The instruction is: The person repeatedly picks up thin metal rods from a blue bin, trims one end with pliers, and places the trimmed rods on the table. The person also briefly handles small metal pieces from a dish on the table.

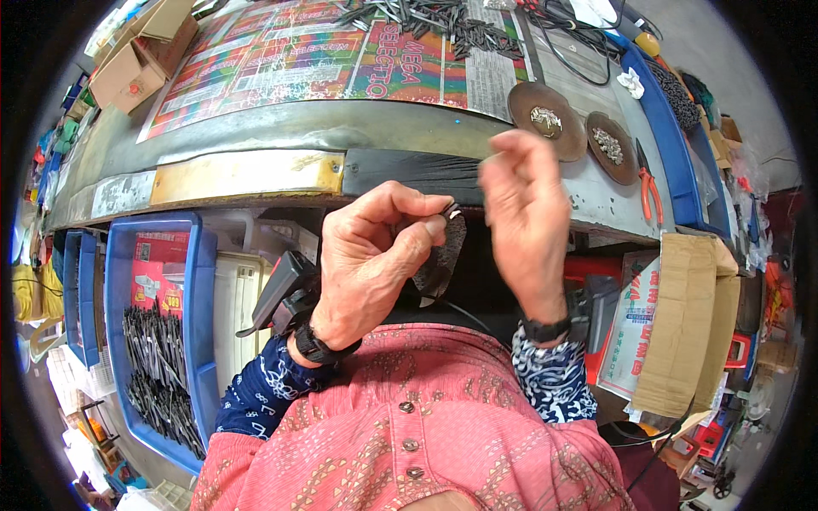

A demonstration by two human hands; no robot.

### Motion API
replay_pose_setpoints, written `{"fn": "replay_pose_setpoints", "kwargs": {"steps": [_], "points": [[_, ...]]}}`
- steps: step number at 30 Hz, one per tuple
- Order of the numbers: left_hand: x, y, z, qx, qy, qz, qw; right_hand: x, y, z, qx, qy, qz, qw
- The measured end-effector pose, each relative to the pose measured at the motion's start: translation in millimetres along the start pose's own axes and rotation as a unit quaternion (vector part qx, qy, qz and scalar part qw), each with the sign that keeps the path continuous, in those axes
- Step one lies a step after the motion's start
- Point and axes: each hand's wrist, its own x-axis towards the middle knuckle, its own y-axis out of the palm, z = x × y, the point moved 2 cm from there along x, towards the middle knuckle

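My left hand (371, 255) is closed in a pinch in front of the table edge. Between thumb and forefinger is a small black piece (452, 207) with a pale bit at its tip; its exact kind I cannot make out. My right hand (528, 213) is raised to the right, its fingers smeared by motion, so what they hold, if anything, does not show. Just beyond it on the table lies a brown dish (569, 143) with small shiny metal bits in it. A second brown dish (625, 173) beside that one carries small silvery pieces.
Pliers (652, 192) with orange-red handles lie at the table's right. Black slim parts (443, 25) are heaped on printed sheets (281, 68) at the back. A cardboard box (132, 72) stands far left. Blue bins (200, 341) flank me, the left one with many black parts.
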Motion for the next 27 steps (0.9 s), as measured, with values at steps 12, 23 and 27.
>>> {"fn": "replay_pose_setpoints", "kwargs": {"steps": [12,23,27], "points": [[6,-3,-13,0.11,0.02,-0.02,0.994,14,-16,3,-0.057,-0.135,0.046,0.988],[29,-28,-21,0.109,0.024,-0.041,0.993,119,-60,-22,-0.327,-0.202,0.053,0.921],[37,-34,-22,0.118,0.028,-0.058,0.991,157,-60,-42,-0.357,-0.21,0.052,0.908]]}}
